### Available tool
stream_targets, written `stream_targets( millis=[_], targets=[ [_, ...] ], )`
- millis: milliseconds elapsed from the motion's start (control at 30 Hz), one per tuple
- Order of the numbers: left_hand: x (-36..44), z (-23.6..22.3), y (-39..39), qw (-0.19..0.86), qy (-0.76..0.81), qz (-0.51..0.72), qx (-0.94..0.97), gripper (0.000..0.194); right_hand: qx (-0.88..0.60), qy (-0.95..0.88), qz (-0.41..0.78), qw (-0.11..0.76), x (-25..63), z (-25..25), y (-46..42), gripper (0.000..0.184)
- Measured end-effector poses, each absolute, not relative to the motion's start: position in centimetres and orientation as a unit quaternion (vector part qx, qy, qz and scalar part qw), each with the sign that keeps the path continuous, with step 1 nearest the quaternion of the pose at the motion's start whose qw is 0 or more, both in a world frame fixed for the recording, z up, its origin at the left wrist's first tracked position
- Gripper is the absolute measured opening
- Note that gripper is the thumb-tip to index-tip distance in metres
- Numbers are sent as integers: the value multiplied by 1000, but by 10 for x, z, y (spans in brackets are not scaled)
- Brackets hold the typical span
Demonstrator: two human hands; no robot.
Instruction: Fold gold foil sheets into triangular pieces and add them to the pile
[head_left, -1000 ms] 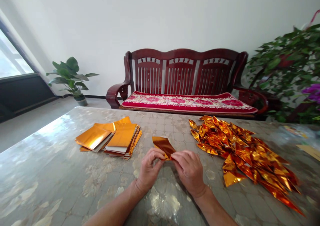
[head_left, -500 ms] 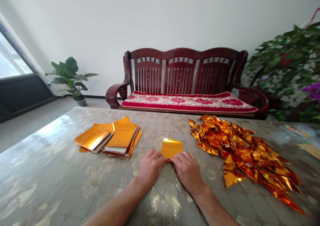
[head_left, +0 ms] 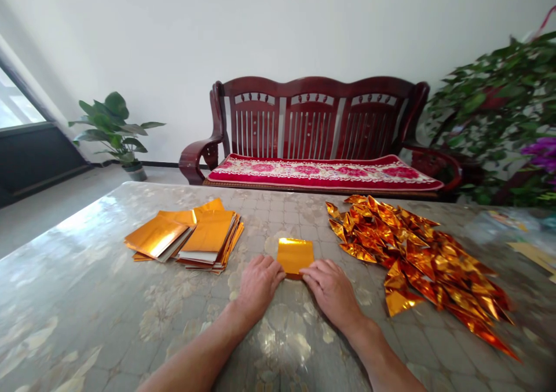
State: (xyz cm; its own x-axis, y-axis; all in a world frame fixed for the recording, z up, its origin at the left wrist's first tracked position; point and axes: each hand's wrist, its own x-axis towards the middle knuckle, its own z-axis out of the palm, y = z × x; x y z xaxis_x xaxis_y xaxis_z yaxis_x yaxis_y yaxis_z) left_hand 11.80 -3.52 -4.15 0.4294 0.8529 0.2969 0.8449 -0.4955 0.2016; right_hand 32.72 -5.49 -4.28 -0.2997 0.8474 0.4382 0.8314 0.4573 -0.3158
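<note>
A small folded sheet of gold foil paper [head_left: 295, 255] lies flat on the patterned table [head_left: 87, 299] in front of me. My left hand [head_left: 258, 285] rests palm down with its fingertips pressed on the sheet's near left corner. My right hand [head_left: 332, 290] lies flat too, its fingertips pressing the sheet's near right corner. A stack of flat gold sheets [head_left: 186, 238] sits to the left. A heap of folded gold foil pieces [head_left: 417, 259] spreads to the right.
Behind the table stands a dark red wooden bench [head_left: 317, 131] with a red flowered cushion. A potted plant [head_left: 115, 131] is on the floor at the left, and a large leafy plant [head_left: 508, 108] fills the right. Papers [head_left: 530, 253] lie at the table's far right.
A second ago both hands held the gold sheet lifted and tilted. They have laid it flat on the table and now press its near edge with outstretched fingers.
</note>
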Motion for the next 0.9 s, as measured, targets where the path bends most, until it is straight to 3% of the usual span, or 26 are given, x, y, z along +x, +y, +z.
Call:
stream_targets(
  millis=[900],
  targets=[
    [113,-39,-25,98,540,193,813,28,-589,-762,10,268,331,-47,-47,18]
  ],
)
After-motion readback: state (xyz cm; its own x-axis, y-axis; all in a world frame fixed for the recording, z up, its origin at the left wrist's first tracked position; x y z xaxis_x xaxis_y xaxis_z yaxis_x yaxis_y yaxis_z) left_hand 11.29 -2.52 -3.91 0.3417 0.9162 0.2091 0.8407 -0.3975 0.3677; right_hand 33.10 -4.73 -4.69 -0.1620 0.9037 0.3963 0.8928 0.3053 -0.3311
